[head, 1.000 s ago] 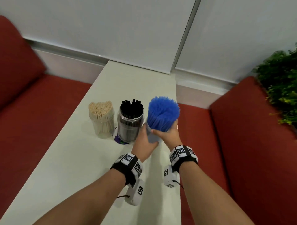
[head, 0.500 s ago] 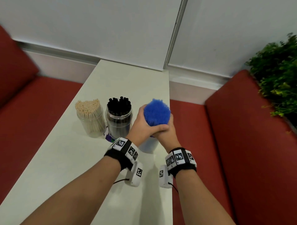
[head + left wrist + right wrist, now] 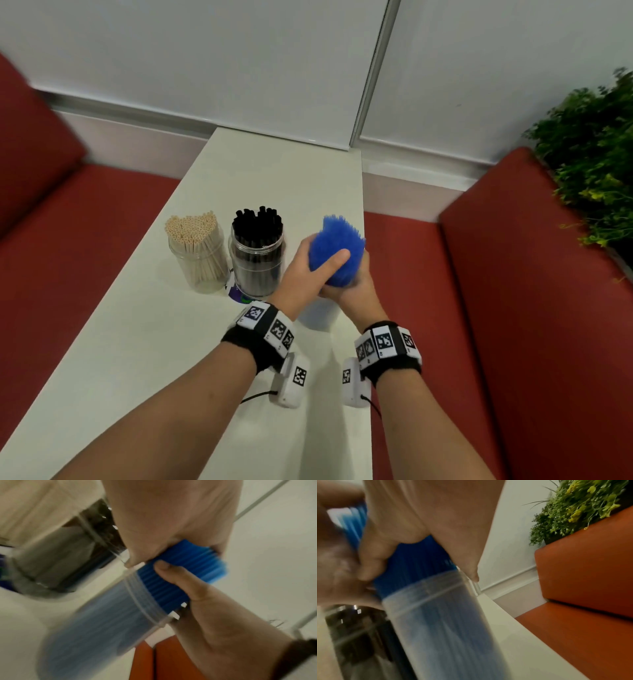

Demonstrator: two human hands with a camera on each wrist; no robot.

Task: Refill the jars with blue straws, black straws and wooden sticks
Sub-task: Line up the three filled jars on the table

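A thick bundle of blue straws (image 3: 337,245) stands in a clear jar (image 3: 318,313) near the table's right edge. Both hands wrap the bundle just above the jar's rim. My left hand (image 3: 310,265) grips it from the left, thumb across the front. My right hand (image 3: 352,287) grips it from the right and below. The wrist views show the blue straws (image 3: 173,577) entering the jar (image 3: 120,616), and the same jar (image 3: 447,622) with straws (image 3: 412,563) above it. To the left stand a jar of black straws (image 3: 257,253) and a jar of wooden sticks (image 3: 198,251).
The jars stand on a narrow white table (image 3: 137,359) that runs to a white wall. Red bench seats (image 3: 513,325) flank it on both sides. A green plant (image 3: 592,164) sits behind the right bench. A purple sticker (image 3: 236,294) lies under the black-straw jar.
The fanned-out blue bundle has been squeezed tight. Both hands have moved up from the jar's side and closed around the straws above the rim. The head view has shifted slightly.
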